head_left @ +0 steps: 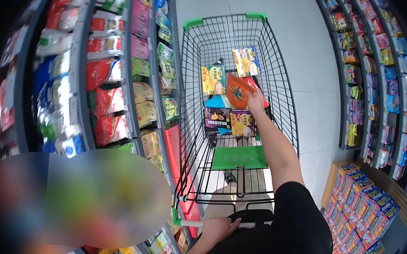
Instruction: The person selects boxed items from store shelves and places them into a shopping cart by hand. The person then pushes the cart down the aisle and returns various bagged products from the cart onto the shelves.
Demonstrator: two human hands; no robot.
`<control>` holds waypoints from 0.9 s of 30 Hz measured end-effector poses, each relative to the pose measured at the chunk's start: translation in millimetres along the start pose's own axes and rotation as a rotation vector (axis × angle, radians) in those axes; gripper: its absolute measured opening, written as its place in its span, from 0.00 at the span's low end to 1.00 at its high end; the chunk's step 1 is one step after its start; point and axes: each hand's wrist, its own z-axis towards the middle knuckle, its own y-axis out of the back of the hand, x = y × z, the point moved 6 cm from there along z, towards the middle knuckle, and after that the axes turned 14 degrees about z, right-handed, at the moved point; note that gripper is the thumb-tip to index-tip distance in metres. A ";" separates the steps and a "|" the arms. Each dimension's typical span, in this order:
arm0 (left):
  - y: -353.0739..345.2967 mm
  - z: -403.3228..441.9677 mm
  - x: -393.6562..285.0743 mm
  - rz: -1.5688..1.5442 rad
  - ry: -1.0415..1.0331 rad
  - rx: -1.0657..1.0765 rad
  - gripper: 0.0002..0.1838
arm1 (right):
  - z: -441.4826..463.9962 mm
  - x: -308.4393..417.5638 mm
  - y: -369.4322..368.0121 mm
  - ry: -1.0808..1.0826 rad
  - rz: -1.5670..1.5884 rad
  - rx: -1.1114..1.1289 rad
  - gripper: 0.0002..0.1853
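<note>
My right hand (256,101) reaches into the shopping cart (289,105) and grips an orange snack bag (237,91) by its right edge. Beneath and around the bag lie a yellow-green box (213,80), a yellow and white box (246,61), a dark purple box (217,118), and a purple and yellow box (243,124). A red package (250,81) and a blue package (217,101) are partly covered. With fingers wrapped round it, my left hand (219,229) holds the cart's handle (196,222).
Shelves of bagged snacks (105,71) line the left side, close to the cart. Another shelf of packaged goods (360,77) stands to the right across the pale floor (311,88). Stacked small boxes (360,201) sit at the lower right. A blurred patch hides the lower left.
</note>
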 end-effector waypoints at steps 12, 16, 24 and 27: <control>-127.6 -83.8 -6.5 0.052 -0.025 -0.356 0.39 | -428.2 197.2 135.6 0.316 0.759 0.443 0.14; -174.4 -97.3 -8.0 -0.030 -0.076 -0.532 0.39 | -575.7 191.9 139.0 0.228 0.733 0.636 0.10; -180.0 -191.2 9.3 -0.941 -0.492 -1.335 0.36 | -723.2 176.4 137.9 0.139 0.687 0.824 0.08; -201.8 -198.4 17.6 -1.489 -0.610 -1.115 0.35 | -761.8 198.1 149.9 0.175 0.685 0.922 0.08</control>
